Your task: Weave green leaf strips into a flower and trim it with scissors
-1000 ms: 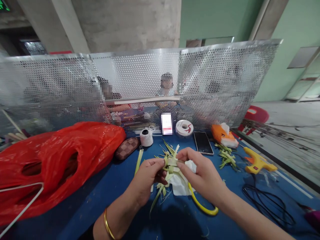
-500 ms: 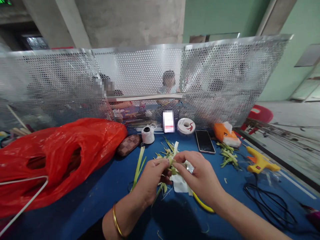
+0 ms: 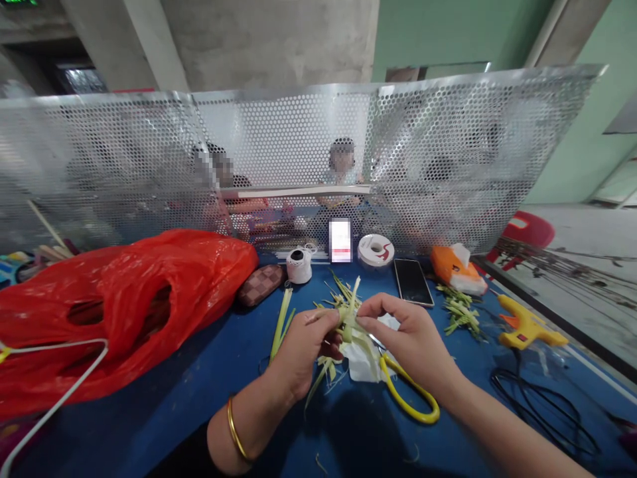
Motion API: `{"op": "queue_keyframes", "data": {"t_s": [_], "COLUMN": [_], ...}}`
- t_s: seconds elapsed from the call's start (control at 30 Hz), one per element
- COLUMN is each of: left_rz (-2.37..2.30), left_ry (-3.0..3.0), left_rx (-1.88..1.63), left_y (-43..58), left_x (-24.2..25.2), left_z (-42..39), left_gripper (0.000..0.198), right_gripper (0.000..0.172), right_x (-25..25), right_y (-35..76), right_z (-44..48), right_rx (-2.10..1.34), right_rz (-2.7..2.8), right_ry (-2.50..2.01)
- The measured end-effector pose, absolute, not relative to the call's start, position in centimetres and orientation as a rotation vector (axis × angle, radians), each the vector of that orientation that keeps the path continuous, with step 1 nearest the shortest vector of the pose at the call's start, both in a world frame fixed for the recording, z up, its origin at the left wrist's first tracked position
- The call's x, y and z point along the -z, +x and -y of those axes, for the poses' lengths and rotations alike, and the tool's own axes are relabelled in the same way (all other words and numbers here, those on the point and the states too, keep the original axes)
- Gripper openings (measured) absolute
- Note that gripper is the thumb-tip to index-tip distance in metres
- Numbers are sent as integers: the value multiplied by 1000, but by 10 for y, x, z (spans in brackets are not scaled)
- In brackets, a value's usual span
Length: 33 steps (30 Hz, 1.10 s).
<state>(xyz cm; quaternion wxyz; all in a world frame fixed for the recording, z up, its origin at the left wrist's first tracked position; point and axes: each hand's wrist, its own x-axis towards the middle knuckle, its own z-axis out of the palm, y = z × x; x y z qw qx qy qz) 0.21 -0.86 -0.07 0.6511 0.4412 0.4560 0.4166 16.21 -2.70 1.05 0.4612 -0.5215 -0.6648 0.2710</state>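
Left hand [image 3: 306, 340] pinching pale green strip [image 3: 352, 311], thumb and fingers clamped on it; strip standing beyond and left of yellow-handled scissors [image 3: 421, 417]. Right hand [image 3: 409, 333] holding thumb and forefinger together on strip's right side, fingertips hiding exact contact. Scissors' blades mostly hiding behind right hand. White paper [image 3: 362, 366] lying just left of scissors, partly covered. Strip's folds blurring, hard to make out.
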Motion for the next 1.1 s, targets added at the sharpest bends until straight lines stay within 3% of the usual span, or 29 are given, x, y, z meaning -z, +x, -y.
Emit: {"op": "queue_keyframes", "data": {"t_s": [0.83,1.1], "left_rz": [-1046,-1113], "left_ry": [897,941], "left_rx": [-966,-971], "left_y": [6,8], "left_x": [5,7], "left_z": [11,9], "left_gripper": [29,20], "right_gripper": [13,15], "right_x": [-8,-9], "right_y": [163,161], "right_z": [27,27], "right_rx": [-704,-770], "right_rz": [1746,1748], "right_ry": [-1260,-1269]}}
